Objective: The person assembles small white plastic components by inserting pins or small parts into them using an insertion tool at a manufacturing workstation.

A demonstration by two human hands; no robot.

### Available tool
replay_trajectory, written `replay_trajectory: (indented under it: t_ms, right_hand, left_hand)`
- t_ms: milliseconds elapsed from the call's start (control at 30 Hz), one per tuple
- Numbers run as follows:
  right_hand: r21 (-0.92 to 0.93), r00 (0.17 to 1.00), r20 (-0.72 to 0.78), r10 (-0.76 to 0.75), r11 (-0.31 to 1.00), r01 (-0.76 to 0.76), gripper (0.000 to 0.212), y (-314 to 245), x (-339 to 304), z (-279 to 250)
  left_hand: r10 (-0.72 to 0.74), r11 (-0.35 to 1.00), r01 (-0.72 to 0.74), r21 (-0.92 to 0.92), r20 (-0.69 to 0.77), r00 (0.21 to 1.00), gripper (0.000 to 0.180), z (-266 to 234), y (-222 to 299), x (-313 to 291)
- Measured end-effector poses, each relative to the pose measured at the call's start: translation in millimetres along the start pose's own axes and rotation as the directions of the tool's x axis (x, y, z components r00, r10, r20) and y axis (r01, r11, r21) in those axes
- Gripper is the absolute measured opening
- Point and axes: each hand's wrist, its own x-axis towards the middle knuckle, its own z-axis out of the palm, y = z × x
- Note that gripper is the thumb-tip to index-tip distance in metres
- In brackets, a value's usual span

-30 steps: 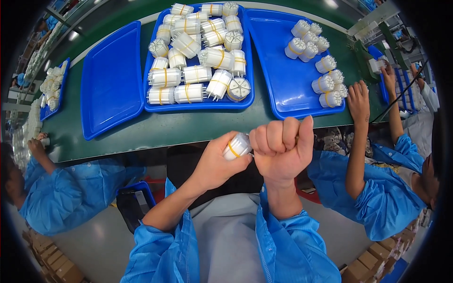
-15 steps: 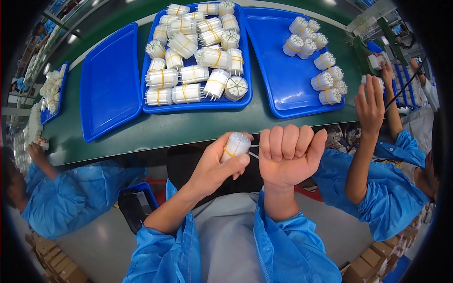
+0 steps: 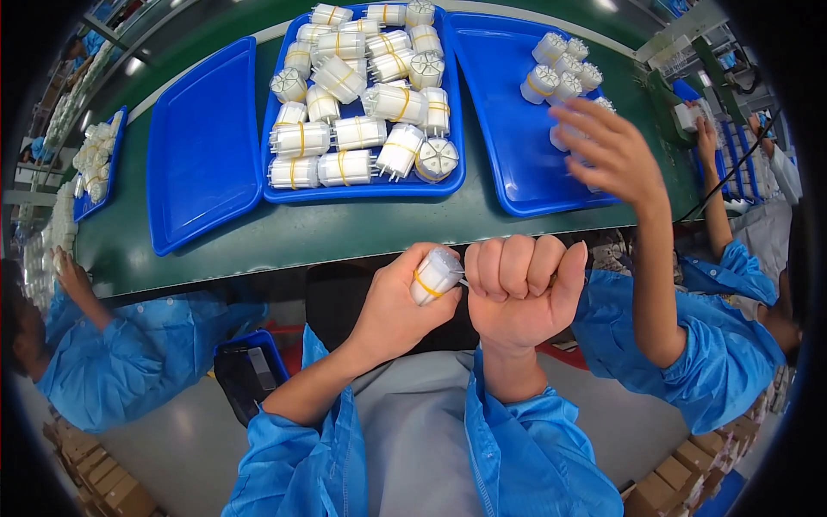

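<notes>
In front of my body, my left hand (image 3: pixel 401 302) grips a bundle of white plastic pieces (image 3: pixel 433 277) with a yellow rubber band around it. The bundle is tilted, its pale segmented end up and to the right. Close against its right side, my right hand (image 3: pixel 522 293) is closed in a fist, the curled fingers showing and the thumb raised. Thin pins or wires span the small gap between bundle and fist. Whatever the right fingers hold is hidden inside them. Beyond my hands, a blue tray (image 3: pixel 362 195) on the green table carries many similar banded bundles (image 3: pixel 399 151).
Another blue tray (image 3: pixel 151 172) lies left on the green table (image 3: pixel 345 234). A right-hand tray (image 3: pixel 508 155) holds several standing bundles (image 3: pixel 540 84), with a co-worker's hand (image 3: pixel 607 155) over it. Another co-worker (image 3: pixel 138 353) sits left. A dark blue bin (image 3: pixel 274 353) stands below the table edge.
The co-worker's hand on the right has swung left over the right-hand tray. My left hand has turned the bundle a little, and my fist has shifted slightly left toward it.
</notes>
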Motion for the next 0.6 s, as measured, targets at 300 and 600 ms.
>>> replay_trajectory:
  t_ms: [300,600]
  right_hand:
    - [-0.039,0.987,-0.050,0.153,0.987,-0.155,0.052,7.8,7.1,-6.3]
    - [0.131,0.989,-0.145,0.002,0.991,0.017,0.052,4.1,9.7,-9.3]
  left_hand:
    - [-0.026,0.980,0.029,0.196,-0.013,1.000,0.036,-4.3,2.6,3.7]
    - [-0.132,0.822,0.238,-0.518,0.234,0.963,0.040,-21.2,-17.9,3.1]
